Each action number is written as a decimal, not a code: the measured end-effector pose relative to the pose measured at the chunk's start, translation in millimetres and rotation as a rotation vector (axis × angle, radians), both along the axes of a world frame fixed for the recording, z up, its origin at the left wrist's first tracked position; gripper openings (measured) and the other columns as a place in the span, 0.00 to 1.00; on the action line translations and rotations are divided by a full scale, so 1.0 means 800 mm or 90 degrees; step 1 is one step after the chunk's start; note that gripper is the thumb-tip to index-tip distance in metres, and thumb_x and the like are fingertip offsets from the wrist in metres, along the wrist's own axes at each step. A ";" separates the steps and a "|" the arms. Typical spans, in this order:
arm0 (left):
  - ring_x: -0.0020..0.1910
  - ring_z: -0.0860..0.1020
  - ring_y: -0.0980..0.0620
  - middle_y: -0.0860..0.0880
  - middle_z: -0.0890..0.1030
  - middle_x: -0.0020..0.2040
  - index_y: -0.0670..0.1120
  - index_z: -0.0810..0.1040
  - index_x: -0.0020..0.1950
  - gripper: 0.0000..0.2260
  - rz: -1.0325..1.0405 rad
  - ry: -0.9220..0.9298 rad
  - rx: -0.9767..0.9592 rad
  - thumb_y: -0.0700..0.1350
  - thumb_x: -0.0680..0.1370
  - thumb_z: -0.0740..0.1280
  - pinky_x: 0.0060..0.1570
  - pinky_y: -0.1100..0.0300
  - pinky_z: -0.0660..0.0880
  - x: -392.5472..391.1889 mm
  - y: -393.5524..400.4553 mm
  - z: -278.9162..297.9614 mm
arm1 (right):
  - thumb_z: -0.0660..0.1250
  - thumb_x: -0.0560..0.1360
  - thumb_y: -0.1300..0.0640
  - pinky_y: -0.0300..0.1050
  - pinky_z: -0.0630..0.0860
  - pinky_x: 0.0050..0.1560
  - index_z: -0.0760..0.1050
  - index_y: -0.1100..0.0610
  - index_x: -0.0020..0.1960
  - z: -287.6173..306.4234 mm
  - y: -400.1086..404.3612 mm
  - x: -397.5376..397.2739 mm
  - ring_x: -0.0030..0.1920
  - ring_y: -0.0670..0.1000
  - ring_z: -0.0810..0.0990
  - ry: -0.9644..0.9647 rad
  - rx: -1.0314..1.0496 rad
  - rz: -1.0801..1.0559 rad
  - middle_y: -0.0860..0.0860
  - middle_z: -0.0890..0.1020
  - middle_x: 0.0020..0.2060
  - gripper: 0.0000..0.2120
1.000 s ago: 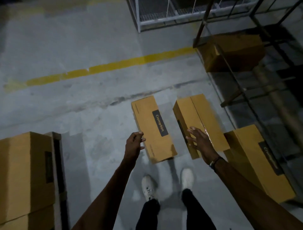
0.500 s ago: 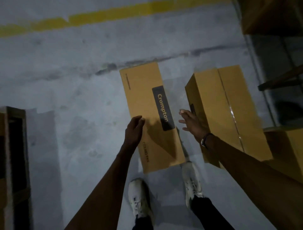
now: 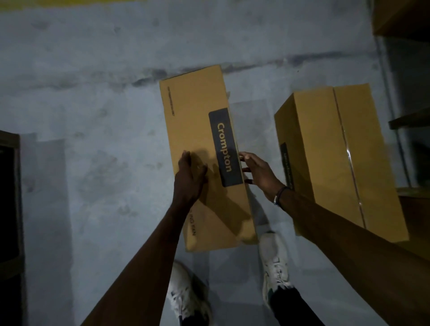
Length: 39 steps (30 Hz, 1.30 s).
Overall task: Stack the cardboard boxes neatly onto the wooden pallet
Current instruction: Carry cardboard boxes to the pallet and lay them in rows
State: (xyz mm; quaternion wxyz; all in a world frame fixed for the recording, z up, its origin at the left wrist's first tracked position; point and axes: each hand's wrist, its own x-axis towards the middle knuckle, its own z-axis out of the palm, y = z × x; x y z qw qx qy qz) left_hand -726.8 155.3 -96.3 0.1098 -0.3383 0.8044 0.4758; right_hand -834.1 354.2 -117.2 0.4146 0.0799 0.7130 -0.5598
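Observation:
A long flat cardboard box (image 3: pixel 195 130) with a dark "Crompton" label lies on the concrete floor in front of my feet. My left hand (image 3: pixel 189 173) grips its left edge, thumb on top and fingers down the side. At the box's right edge my right hand (image 3: pixel 258 172) touches the cardboard with its fingertips, fingers spread. A second, taller cardboard box (image 3: pixel 337 151) stands to the right, a gap of floor between the two. The dark wooden pallet (image 3: pixel 10 186) shows only as a strip at the left border.
A third box (image 3: pixel 414 223) lies in shadow at the far right. Metal rack parts and a shelf (image 3: pixel 409 121) fill the right edge, with another box (image 3: pixel 400 16) at the top right. My white shoes (image 3: pixel 274 263) stand just behind the Crompton box. A yellow floor line (image 3: pixel 69 2) runs along the top.
I have bent closer over the Crompton box. Both hands came down from above it onto its left and right edges. The stacked boxes on the pallet have left the view.

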 end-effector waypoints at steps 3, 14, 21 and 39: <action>0.80 0.64 0.38 0.44 0.58 0.84 0.49 0.49 0.85 0.43 0.018 -0.011 0.011 0.67 0.80 0.64 0.74 0.42 0.67 0.009 -0.020 0.001 | 0.60 0.87 0.54 0.38 0.83 0.46 0.70 0.56 0.77 -0.004 -0.022 0.011 0.60 0.48 0.82 -0.016 -0.052 -0.003 0.52 0.79 0.67 0.19; 0.83 0.39 0.36 0.42 0.39 0.85 0.56 0.42 0.85 0.62 0.106 -0.075 0.069 0.77 0.62 0.70 0.79 0.30 0.45 0.030 -0.091 -0.031 | 0.52 0.86 0.36 0.64 0.58 0.80 0.43 0.40 0.85 -0.059 -0.113 0.056 0.84 0.58 0.55 0.021 0.118 0.096 0.48 0.51 0.85 0.32; 0.82 0.56 0.37 0.46 0.50 0.85 0.62 0.43 0.83 0.61 0.151 -0.040 0.152 0.77 0.62 0.76 0.77 0.32 0.59 0.049 -0.142 -0.089 | 0.52 0.87 0.40 0.59 0.47 0.83 0.44 0.53 0.86 -0.106 -0.116 0.046 0.85 0.57 0.46 0.089 0.209 0.110 0.53 0.47 0.85 0.34; 0.67 0.78 0.43 0.50 0.74 0.74 0.65 0.57 0.81 0.41 0.208 0.083 0.289 0.64 0.74 0.74 0.64 0.38 0.79 0.093 -0.133 -0.019 | 0.78 0.76 0.48 0.55 0.79 0.67 0.70 0.44 0.67 -0.035 -0.072 0.062 0.61 0.50 0.81 -0.028 0.107 -0.092 0.45 0.75 0.67 0.25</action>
